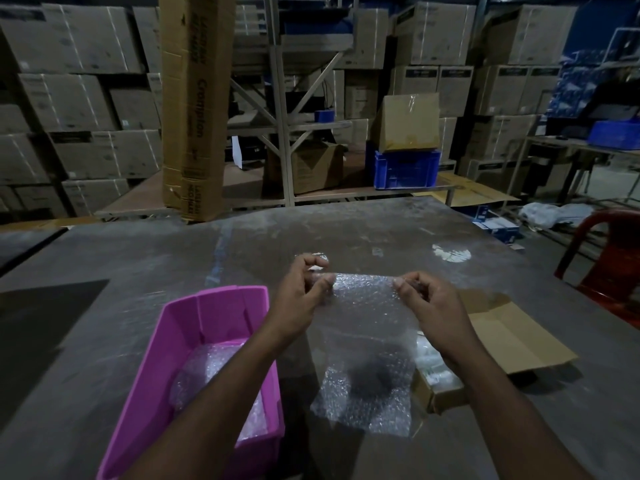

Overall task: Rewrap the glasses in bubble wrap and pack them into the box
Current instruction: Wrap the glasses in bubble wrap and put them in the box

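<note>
Bubble wrap (363,327) hangs over the worktop (138,271), see-through and bumpy, between the pink bin (194,327) and the open cardboard box (512,337). The left hand (304,296) and right hand (433,306) each pinch a top corner, probably to spread it flat for wrapping. No bare glasses show.

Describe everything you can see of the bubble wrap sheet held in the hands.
The bubble wrap is one clear, roughly rectangular sheet of small air bubbles, hanging flat and spread. The left hand and right hand pinch its top corners and hold it up over the table. The lower part hangs toward the table; whether it touches is unclear. It hangs between the pink bin and the box.
</note>
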Action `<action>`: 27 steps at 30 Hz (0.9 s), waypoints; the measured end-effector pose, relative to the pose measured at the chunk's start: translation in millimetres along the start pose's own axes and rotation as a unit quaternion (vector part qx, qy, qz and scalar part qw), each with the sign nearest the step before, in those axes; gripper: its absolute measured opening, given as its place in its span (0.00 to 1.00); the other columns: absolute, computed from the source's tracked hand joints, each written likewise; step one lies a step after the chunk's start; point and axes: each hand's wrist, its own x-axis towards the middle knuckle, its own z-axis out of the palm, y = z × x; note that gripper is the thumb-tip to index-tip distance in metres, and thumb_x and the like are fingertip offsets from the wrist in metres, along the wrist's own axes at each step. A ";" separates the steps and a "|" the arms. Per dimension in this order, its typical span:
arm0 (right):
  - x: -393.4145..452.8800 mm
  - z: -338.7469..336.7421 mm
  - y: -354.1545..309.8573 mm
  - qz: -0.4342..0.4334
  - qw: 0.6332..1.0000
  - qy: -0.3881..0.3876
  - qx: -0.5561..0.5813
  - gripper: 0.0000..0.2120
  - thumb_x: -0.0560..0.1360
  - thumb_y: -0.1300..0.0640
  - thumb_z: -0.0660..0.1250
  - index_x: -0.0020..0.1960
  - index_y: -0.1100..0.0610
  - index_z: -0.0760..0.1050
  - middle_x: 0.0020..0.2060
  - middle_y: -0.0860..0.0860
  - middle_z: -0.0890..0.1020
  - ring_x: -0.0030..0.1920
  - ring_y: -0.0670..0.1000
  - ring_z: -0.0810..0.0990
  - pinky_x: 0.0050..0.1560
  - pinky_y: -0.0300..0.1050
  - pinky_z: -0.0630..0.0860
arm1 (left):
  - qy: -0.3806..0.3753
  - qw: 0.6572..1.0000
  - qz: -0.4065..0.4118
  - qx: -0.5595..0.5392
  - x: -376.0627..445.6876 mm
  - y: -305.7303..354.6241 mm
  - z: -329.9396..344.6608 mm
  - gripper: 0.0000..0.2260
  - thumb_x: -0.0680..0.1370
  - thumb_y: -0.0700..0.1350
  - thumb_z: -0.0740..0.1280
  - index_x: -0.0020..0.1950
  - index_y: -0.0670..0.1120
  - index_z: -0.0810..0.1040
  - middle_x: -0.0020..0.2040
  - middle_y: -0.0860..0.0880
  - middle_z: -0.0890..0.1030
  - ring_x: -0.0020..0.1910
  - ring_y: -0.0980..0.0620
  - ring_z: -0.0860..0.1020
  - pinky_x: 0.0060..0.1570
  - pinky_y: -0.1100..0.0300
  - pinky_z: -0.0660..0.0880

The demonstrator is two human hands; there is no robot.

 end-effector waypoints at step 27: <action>0.6 -8.8 -5.5 -0.011 0.998 -0.060 -0.030 0.10 0.81 0.55 0.66 0.58 0.42 0.81 0.54 0.40 0.83 0.51 0.42 0.82 0.54 0.43 0.78 | -0.050 0.999 0.009 0.011 -1.8 9.2 3.4 0.08 0.83 0.38 0.65 0.61 0.42 0.77 0.43 0.46 0.78 0.37 0.57 0.76 0.40 0.59 0.77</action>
